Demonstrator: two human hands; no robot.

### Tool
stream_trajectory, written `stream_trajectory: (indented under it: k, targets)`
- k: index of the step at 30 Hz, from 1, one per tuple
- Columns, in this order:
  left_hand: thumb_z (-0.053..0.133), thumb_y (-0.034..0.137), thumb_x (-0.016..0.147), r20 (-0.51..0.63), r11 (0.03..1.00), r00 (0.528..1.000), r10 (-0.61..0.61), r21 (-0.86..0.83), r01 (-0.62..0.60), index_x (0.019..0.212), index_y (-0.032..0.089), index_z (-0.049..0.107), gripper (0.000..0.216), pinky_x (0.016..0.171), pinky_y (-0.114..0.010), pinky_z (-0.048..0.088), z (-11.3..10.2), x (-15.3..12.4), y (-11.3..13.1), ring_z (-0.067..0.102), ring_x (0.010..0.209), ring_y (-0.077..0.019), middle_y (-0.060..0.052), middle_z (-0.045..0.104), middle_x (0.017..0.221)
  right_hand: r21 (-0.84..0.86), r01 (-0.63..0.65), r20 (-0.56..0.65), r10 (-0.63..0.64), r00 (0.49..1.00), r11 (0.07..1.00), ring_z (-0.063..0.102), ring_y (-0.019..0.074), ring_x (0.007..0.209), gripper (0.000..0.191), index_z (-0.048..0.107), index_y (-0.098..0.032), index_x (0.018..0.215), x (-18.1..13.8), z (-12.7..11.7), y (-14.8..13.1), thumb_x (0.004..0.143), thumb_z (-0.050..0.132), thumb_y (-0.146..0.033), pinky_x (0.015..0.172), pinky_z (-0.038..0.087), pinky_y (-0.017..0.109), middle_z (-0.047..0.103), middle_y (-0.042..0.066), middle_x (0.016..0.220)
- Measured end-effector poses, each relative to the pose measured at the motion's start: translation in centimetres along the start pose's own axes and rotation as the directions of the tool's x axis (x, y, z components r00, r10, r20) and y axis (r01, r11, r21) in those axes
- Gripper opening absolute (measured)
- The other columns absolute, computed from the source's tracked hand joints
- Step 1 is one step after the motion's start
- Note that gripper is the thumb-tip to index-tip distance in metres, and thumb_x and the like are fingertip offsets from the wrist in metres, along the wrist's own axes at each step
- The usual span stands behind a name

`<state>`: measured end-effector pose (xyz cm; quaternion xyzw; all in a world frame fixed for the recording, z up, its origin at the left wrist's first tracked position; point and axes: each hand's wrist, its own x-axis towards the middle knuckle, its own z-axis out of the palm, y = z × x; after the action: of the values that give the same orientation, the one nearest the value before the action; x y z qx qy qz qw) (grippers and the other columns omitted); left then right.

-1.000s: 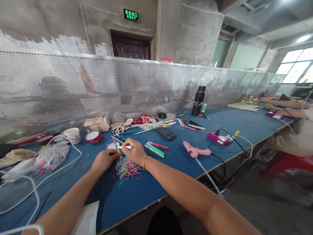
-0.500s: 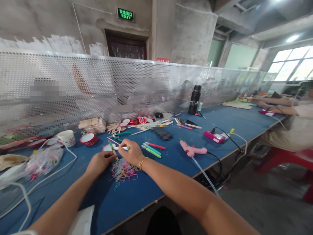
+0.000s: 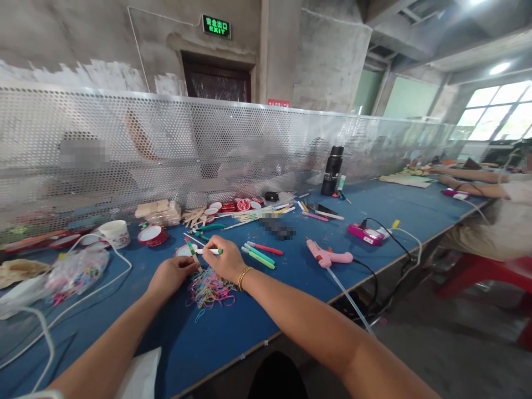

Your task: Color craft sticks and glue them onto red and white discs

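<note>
Pinched in the fingers of my left hand [image 3: 171, 275] is a flat wooden craft stick [image 3: 191, 249] with green marks on it, held tilted up. My right hand [image 3: 225, 260] grips a white marker pen [image 3: 206, 251] with a green end, its tip side pointing left at the stick. Under and beside both hands lies a tangled heap of coloured rubber bands [image 3: 211, 291]. A round red-rimmed lid [image 3: 183, 251] sits just behind the stick, partly hidden. Several felt pens [image 3: 261, 256] rest right of my right hand.
A pink glue gun [image 3: 328, 256] lies to the right, with its cord over the table edge. Behind are a red tin [image 3: 153, 236], a white cup [image 3: 114, 234], craft sticks [image 3: 195, 216] and a black flask [image 3: 332, 170]. Another person's arm [image 3: 477, 185] rests far right.
Both hands keep nearly the same pose on the craft stick and marker pen. The whole view has shifted very slightly.
</note>
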<state>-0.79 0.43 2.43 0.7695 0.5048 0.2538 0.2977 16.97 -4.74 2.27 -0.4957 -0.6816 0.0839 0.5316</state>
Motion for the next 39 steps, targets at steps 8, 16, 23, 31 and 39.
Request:
stream_trajectory:
  k: [8,16,23,31,39]
  targets:
    - [0.065,0.053,0.068,-0.009,1.0,1.0,-0.003,0.006,0.003,0.077,0.019,0.075,0.036,0.053,-0.025,0.027,0.01,0.02,-0.2,0.044,0.054,-0.0127,0.002,0.06,0.059,0.011,0.007,0.019,-0.007,1.0,1.0,0.063,0.0152,0.081,0.009,0.059,-0.024,0.079,-0.04,0.04,-0.27,0.086,0.055,-0.027,0.078,0.045,0.024,0.068,-0.002,0.081]
    - [0.063,0.053,0.07,0.002,1.0,1.0,0.001,0.031,-0.002,0.076,0.02,0.074,0.035,0.052,-0.026,0.024,0.01,0.11,-0.25,0.042,0.054,-0.0125,0.003,0.058,0.058,0.018,0.0,-0.005,0.0,1.0,1.0,0.063,0.0149,0.078,0.01,0.057,-0.024,0.077,-0.14,-0.06,-0.48,0.086,0.055,-0.027,0.077,0.045,0.023,0.067,-0.003,0.078]
    - [0.062,0.056,0.07,0.007,1.0,1.0,0.012,0.02,-0.012,0.075,0.019,0.074,0.039,0.052,-0.026,0.024,-0.02,-0.04,0.02,0.04,0.053,-0.0122,0.003,0.056,0.057,0.005,-0.004,-0.001,0.004,1.0,1.0,0.063,0.0149,0.077,0.009,0.056,-0.024,0.075,-0.08,0.06,-0.38,0.084,0.057,-0.025,0.075,0.045,0.023,0.066,-0.003,0.076]
    - [0.063,0.053,0.07,0.013,1.0,1.0,-0.003,0.023,0.002,0.074,0.019,0.072,0.036,0.051,-0.026,0.021,0.07,0.12,-0.27,0.037,0.052,-0.0116,0.003,0.052,0.055,0.012,0.016,-0.003,-0.016,1.0,1.0,0.063,0.0145,0.078,0.011,0.056,-0.023,0.076,-0.16,0.04,-0.38,0.086,0.055,-0.026,0.076,0.045,0.022,0.066,-0.003,0.077]
    - [0.061,0.055,0.071,0.023,1.0,1.0,0.015,0.021,-0.015,0.074,0.018,0.073,0.039,0.053,-0.025,0.025,0.0,0.21,-0.44,0.041,0.055,-0.0121,0.002,0.057,0.059,-0.016,-0.006,-0.013,0.006,1.0,1.0,0.063,0.0144,0.076,0.01,0.057,-0.023,0.078,-0.1,-0.24,-0.38,0.086,0.054,-0.027,0.074,0.044,0.022,0.066,-0.003,0.076]
